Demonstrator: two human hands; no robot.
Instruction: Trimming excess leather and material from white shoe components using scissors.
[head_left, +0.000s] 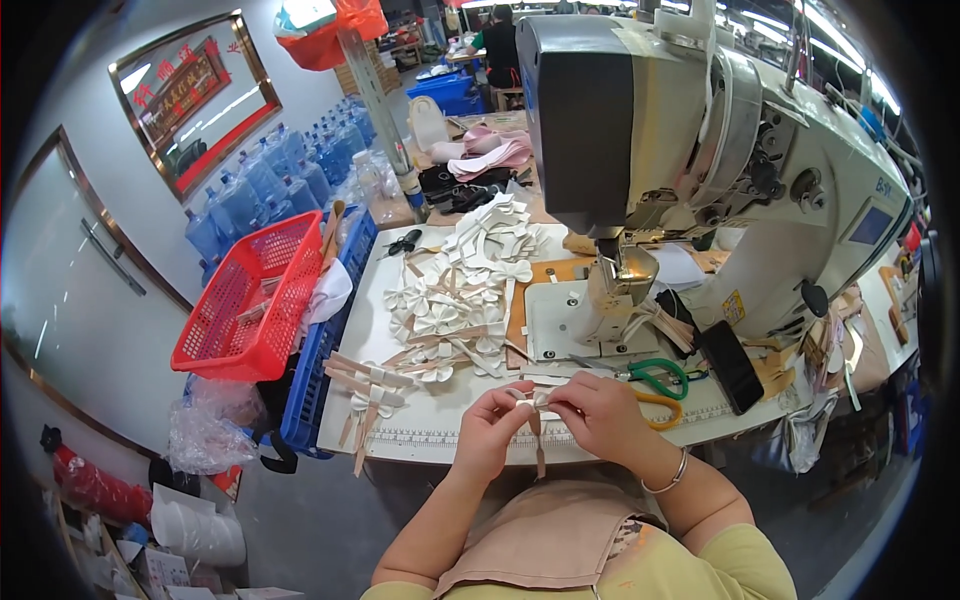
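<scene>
My left hand [488, 428] and my right hand [603, 417] meet at the table's front edge. Between their fingertips they pinch a small white strap piece [538, 402], which looks like a bow; a narrow beige strip [541, 450] hangs down from it. Fingers cover part of the piece. Beyond and to the left lies a heap of similar white bow-like pieces with beige strips [445, 305]. A smaller bunch [368, 390] sits at the table's left corner, some strips over the edge. Just past my hands stands the sewing machine [690, 130], its post rising from a white plate [550, 318].
Right of my hands lie green-handled scissors [660, 378], an orange handle [664, 410] and a black phone [730, 367]. A red basket [250, 300] rests beside a blue crate [312, 375] at left. Water bottles [250, 190] line the wall. Another person [502, 50] sits far back.
</scene>
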